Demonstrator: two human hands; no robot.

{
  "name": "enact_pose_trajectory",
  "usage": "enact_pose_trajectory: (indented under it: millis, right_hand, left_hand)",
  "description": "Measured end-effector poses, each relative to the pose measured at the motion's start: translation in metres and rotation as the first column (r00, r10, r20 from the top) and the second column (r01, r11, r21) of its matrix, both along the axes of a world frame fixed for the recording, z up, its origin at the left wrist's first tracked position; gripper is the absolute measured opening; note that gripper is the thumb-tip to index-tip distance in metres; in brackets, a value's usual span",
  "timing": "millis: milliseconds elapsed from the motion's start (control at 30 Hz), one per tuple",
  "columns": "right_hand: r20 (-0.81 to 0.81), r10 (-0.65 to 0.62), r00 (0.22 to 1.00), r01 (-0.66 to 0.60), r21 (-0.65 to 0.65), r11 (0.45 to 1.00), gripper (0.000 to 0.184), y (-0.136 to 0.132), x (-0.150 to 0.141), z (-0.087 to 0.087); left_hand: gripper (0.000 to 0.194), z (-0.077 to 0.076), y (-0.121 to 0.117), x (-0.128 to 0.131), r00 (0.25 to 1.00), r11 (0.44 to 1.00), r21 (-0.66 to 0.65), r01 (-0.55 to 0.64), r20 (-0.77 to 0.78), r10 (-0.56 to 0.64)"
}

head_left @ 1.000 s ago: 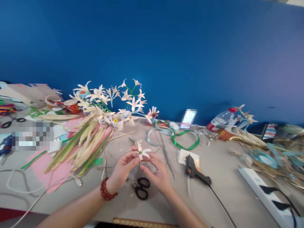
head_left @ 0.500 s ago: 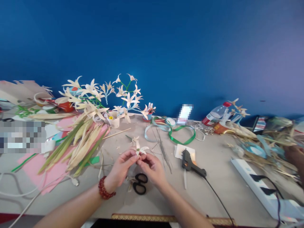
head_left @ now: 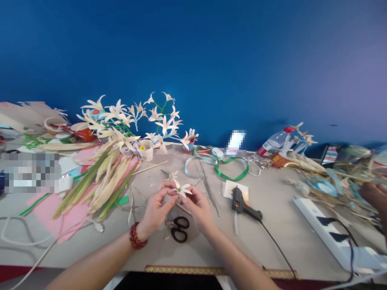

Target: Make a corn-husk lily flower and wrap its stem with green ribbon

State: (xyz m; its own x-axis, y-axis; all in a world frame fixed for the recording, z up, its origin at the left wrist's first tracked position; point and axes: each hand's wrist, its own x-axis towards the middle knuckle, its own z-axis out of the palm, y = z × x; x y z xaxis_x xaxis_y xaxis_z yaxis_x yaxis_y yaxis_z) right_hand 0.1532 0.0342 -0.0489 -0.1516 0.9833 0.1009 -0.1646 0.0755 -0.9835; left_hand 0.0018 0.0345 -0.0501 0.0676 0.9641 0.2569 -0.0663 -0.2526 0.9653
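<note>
A small white handmade flower with narrow pointed petals and a greenish centre is pinched between both hands above the table. My left hand, with a red bead bracelet at the wrist, grips its left side. On the other side, my right hand has its fingers closed on the flower too. Just beyond the fingers lies another small pale flower. Below the hands rest black-handled scissors, their blades partly hidden. Thin grey wires lie to the right of the hands.
A black glue gun lies right, its cord trailing to the front edge. Corn husks cover pink paper at left. Finished flowers stand behind. Green ribbon, a bottle and a power strip are further right, near another person's hand.
The flower has turned so its open face and spread petals now show upward between my hands. My hands stay close together, and the view has shifted slightly.
</note>
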Motion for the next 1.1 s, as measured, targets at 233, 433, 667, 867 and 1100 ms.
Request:
enact_pose_trajectory:
  millis: [233, 433, 667, 867, 1100]
  right_hand:
    - [0.095, -0.081, 0.992, 0.078, 0.038, 0.996, 0.024, 0.004, 0.034, 0.02]
    - [0.535, 0.037, 0.844, -0.142, 0.156, 0.977, 0.021, -0.01, 0.024, 0.02]
    - [0.346, 0.226, 0.911, -0.22, -0.057, 0.974, 0.028, -0.018, -0.008, -0.003]
    - [0.481, 0.025, 0.877, -0.025, -0.006, 1.0, 0.034, -0.026, 0.048, -0.003]
    - [0.833, -0.302, 0.464, -0.073, 0.375, 0.924, 0.03, -0.034, 0.078, 0.01]
  left_hand:
    - [0.013, -0.002, 0.004, 0.001, 0.946, 0.967, -0.255, 0.012, 0.315, 0.071]
    - [0.013, -0.005, 0.005, 0.001, 0.847, 0.937, -0.334, 0.101, 0.523, 0.095]
    - [0.011, 0.008, 0.008, -0.004, 0.728, 0.932, -0.276, 0.234, 0.685, 0.02]
    - [0.013, 0.014, 0.01, -0.01, 0.69, 0.931, -0.251, 0.266, 0.724, -0.002]
    - [0.015, 0.013, 0.008, -0.006, 0.729, 0.926, -0.307, 0.218, 0.682, 0.054]
